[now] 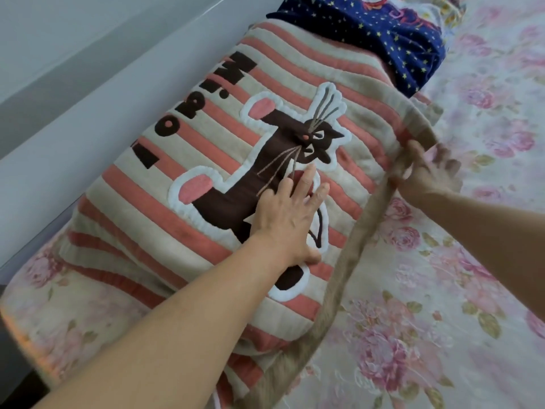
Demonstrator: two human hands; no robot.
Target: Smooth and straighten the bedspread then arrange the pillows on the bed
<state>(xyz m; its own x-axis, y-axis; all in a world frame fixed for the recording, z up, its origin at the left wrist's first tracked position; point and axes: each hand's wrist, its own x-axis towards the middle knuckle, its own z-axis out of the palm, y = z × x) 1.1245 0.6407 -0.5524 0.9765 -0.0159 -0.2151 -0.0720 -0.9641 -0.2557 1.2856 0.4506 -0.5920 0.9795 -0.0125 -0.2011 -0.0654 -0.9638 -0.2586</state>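
Softness decides how everything here should be handled. The striped cat cover (153,208), a thick quilted piece with a dark cat and lettering on it, lies along the left side of the bed against a pale panel (73,84). Whether it is a pillow or a folded quilt cannot be told. It looks plump, light and yielding, so it should sag if lifted by one corner and sit better when patted flat or carried from both ends.

The left hand (287,219) lies spread, palm down, pressing on the cat. The right hand (427,169) is to the right and a little farther off. It holds the beige edge band (348,261), which rises in a loose arc, though blur hides exactly how its fingers lie. That band looks like the best place to take hold, since pulling it should draw the cover taut.

The floral bedspread (442,320) covers the right of the bed and looks thin and limp, likely to wrinkle under a dragged hand. At the far end a blue starred bundle (398,39) rests touching the cover.
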